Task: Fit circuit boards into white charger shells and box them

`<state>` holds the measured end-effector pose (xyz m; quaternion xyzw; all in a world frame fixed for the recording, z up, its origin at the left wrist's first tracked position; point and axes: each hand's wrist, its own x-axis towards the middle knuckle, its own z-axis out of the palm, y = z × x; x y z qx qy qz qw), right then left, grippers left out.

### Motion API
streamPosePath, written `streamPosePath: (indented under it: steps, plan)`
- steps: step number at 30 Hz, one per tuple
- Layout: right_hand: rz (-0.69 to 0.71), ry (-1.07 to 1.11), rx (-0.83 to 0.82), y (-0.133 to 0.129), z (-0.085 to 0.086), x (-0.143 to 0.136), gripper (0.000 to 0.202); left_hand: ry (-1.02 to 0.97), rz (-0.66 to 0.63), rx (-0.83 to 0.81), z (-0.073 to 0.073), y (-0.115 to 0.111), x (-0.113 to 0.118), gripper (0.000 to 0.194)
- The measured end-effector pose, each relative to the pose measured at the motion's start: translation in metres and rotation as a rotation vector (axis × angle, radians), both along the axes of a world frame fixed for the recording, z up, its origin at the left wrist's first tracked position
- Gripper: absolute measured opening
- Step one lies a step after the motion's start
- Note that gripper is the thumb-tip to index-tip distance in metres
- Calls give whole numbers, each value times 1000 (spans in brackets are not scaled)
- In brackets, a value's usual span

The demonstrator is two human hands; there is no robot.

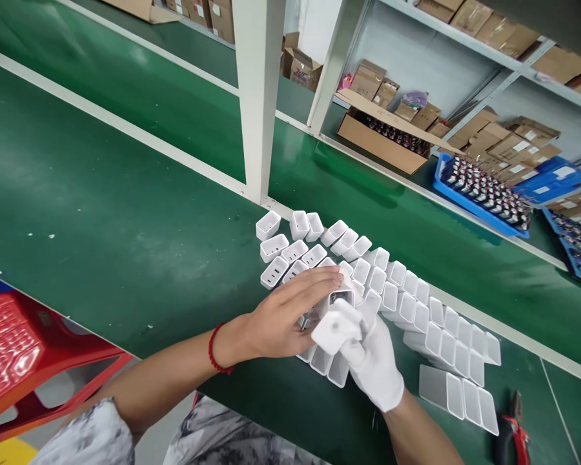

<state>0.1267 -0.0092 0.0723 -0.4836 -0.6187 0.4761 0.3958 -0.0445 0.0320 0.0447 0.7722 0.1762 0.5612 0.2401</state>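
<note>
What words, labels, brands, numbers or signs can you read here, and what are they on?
None can be read for certain.
Brown cardboard carton beside the white post: red lettering, too blurred.
White labels on stacked brown shelf boxes: too small.
Pale stickers on blue plastic containers: too small.

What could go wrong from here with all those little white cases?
The open white cases stand crowded around both hands, so a sleeve or knuckle might topple some. The left hand is bare, unlike the gloved right hand, and could smudge the white piece being held. The pliers lie near the end cases and might scratch them if bumped.
</note>
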Motion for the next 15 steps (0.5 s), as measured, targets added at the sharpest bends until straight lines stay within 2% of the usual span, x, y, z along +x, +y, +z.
streamPosePath:
  steps: [4,9,10,12,15]
  plan:
    - [-32,11,48,5,2,3,65,16,-72,-91,5,6,-7,69]
    - [25,-274,150,11,8,16,69,158,-211,-303,13,10,-15,97]
    - [42,-304,148,12,9,18,69,167,-200,-308,12,10,-15,94]
    - [82,-286,114,13,10,23,67,116,-143,-302,8,9,-13,75]
    - [141,-125,21,13,8,26,65,3,-86,-289,3,10,-9,49]
